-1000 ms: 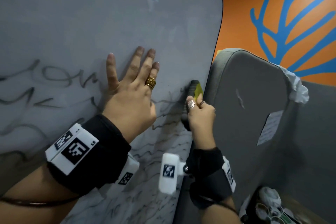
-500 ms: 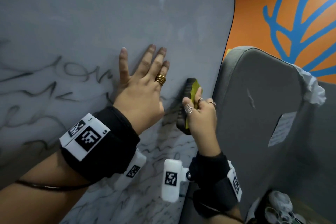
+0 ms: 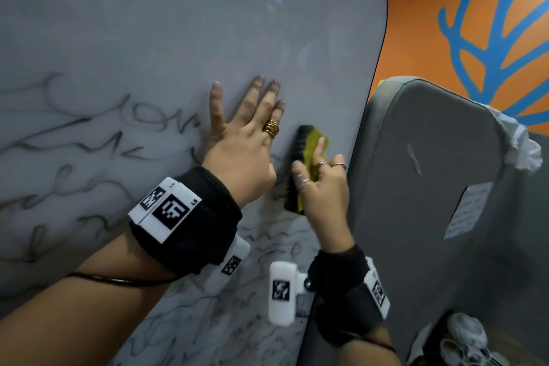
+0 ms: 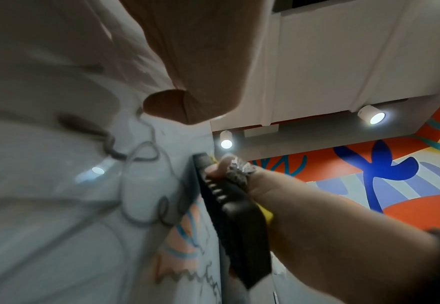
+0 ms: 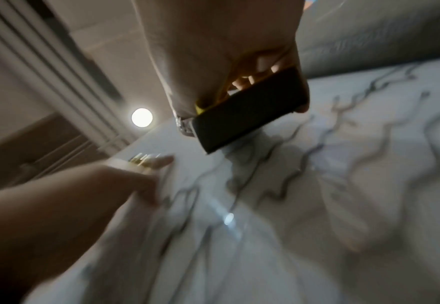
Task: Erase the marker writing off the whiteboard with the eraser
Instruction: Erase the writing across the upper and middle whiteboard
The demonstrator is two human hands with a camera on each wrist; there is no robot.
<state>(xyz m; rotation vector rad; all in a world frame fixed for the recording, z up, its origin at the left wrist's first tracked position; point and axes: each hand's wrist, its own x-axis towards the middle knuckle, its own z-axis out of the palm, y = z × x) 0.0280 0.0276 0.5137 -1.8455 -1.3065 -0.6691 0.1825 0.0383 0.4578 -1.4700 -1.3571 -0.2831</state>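
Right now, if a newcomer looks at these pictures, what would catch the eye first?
Probably the two hands on the whiteboard: the left hand lies flat with fingers spread, and beside it the right hand grips a black and yellow eraser against the board. Next, the smeared marker writing on the left and lower parts, and the orange wall with blue branches at the upper right.

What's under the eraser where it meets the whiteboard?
The eraser, gripped by the right hand, lies against the whiteboard. Marker writing shows below it; anything beneath the pad is covered.
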